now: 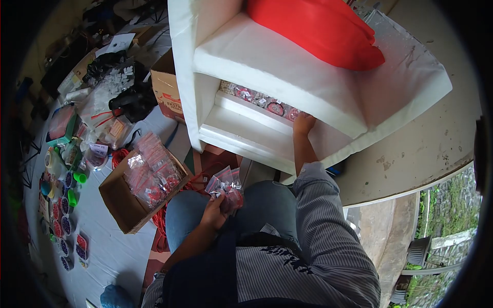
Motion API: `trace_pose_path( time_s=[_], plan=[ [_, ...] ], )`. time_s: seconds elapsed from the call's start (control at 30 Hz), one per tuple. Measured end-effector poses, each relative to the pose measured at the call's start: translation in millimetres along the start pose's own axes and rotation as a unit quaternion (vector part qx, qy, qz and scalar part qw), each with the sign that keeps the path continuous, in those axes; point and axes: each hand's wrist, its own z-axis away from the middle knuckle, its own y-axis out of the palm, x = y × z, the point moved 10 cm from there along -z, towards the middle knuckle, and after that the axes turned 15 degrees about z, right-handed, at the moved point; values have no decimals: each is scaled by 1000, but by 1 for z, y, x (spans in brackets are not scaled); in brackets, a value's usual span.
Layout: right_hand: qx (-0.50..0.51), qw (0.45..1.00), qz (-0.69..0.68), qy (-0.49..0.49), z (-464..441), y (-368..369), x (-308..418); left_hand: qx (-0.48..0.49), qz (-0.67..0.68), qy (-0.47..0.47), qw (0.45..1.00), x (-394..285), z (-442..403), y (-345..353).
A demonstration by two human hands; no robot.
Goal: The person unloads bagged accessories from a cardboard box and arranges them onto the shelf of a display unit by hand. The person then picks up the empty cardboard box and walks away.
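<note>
My left hand (pixel 213 213) is closed round a bunch of small clear zip bags (pixel 228 187) with red contents, held above my lap. Reaching into the white shelf unit (pixel 246 136), my right hand (pixel 304 123) is at the right end of a row of packets (pixel 262 101) in the lower compartment. Its fingertips are at a packet there, and whether they grip it cannot be made out. Left of my knees sits an open cardboard box (pixel 115 200) holding many similar zip bags (pixel 154 172) with white labels.
A red cloth (pixel 318 31) lies over the shelf's top. Behind the box stands a carton (pixel 167 95). Small tubs of beads (pixel 65 226), bottles and plastic bags cover the left side. Red cord (pixel 160 226) lies by my left leg. A round table edge (pixel 405 190) curves at right.
</note>
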Motion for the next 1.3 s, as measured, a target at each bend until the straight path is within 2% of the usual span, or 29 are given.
trace_pose_path(
  time_s=[0.07, 0.13, 0.27, 0.33, 0.37, 0.43, 0.47, 0.5, 0.53, 0.57, 0.6, 0.63, 0.67, 0.7, 0.77, 0.83, 0.87, 0.93, 0.97, 1.03, 1.07, 1.13, 1.27, 1.3],
  plan=[
    [-15, 1000, 21, 15, 11, -13, 5, -5, 0, -8, 1000, 2, -1, -2],
    [-35, 993, -87, 76, 25, -13, -12, -9, 0, -10, 1000, 3, 2, 5],
    [-56, 985, -132, 96, 36, -4, -16, 6, -8, -22, 1000, 4, 1, 1],
    [-28, 969, -211, 122, 34, -10, 2, 12, -2, -26, 1000, 6, -4, -8],
    [-28, 969, -212, 123, 30, -3, -6, 20, 5, -28, 999, 7, -6, -11],
    [107, 984, -101, 97, 23, 38, -21, 5, 1, -20, 1000, 5, -3, -4],
    [106, 984, -101, 98, 27, 38, -23, -9, -3, -13, 1000, 4, -2, -3],
    [34, 992, -86, 91, 29, 11, -11, -8, -5, -14, 1000, 4, -2, -3],
    [-37, 993, -71, 84, 35, -17, 0, 10, -1, -18, 1000, 4, -3, -2],
    [-37, 993, -71, 83, 43, -30, 4, 27, 3, -21, 999, 5, -4, -3],
    [-32, 999, -23, 25, 51, -43, 19, 27, 4, -20, 999, 4, -12, -20],
    [-27, 999, 24, -33, 56, -48, 32, 133, 47, -52, 989, 10, -23, -26],
    [-26, 999, 23, -34, 58, -48, 32, 236, 88, -84, 964, 13, -22, -20],
    [-18, 997, 33, -65, 60, -48, 35, 234, 89, -84, 964, 14, -14, -8],
    [-10, 995, 43, -94, 58, -40, 33, 1, -9, -21, 1000, 5, -5, -11],
    [-29, 980, -181, 77, 36, -23, -5, 1, -5, -18, 1000, 6, -4, -10],
    [-30, 980, -182, 77, 26, -19, -5, 3, 0, -16, 1000, 5, -4, -9],
    [-160, 976, -144, -12, 11, -47, 16, 8, -1, -18, 1000, 6, -8, -12],
    [-161, 976, -145, -13, 9, -49, 18, 12, -1, -20, 1000, 6, -10, -13],
    [-63, 982, -160, 80, 7, -29, 2, 17, 2, -23, 1000, 6, -7, -7],
    [-63, 982, -159, 81, 12, -30, 2, 22, 5, -27, 999, 7, -5, -3],
    [-20, 928, -346, 138, 28, -13, -9, 5, -3, -23, 1000, 6, -3, -3],
    [20, 934, -352, 67, 34, -11, 7, -37, -16, -11, 999, 3, 4, 3],
    [-2, 980, -196, -34, 30, -27, 27, -38, -16, -11, 999, 2, 3, 1]
  ],
)
